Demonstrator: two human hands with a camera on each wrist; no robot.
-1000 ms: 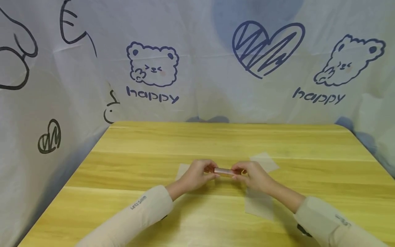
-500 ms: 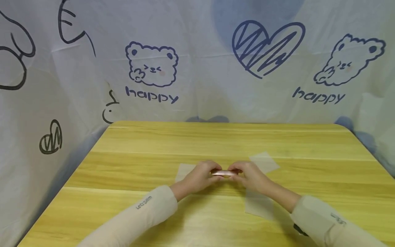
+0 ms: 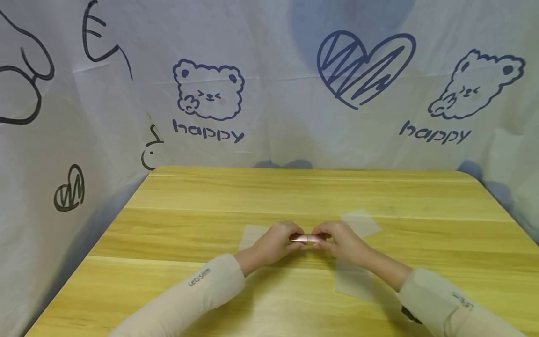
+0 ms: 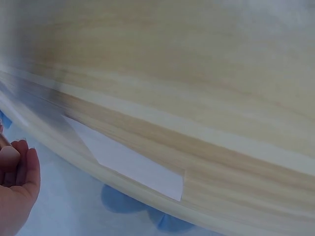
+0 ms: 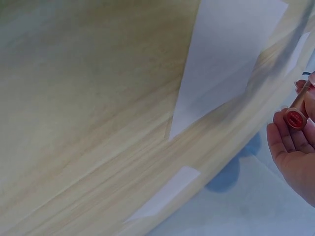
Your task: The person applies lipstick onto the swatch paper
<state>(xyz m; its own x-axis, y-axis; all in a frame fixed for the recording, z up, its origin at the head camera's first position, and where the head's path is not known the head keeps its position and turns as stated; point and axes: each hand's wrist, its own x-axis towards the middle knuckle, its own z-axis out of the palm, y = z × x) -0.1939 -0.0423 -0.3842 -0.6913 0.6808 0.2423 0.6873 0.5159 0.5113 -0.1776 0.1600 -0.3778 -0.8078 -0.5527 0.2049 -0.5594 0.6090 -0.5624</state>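
A shiny pink lipstick tube lies level between my two hands, just above the table, with a thin seam near its middle. My left hand pinches its left end between thumb and fingers. At the other end, my right hand grips it the same way. In the right wrist view, a round red label with tiny print marks the tube's end, beside the curled fingers of the right hand. Only part of the left hand enters the left wrist view, at its left edge.
White paper pieces lie on the wooden table: one left piece behind the left hand, one back piece and one front piece near the right hand. A white cloth with drawings hangs behind.
My left hand has shifted slightly right, nearer the right hand, and less of the tube shows between them. The tube has gone from a slight tilt to level, and its seam now shows.
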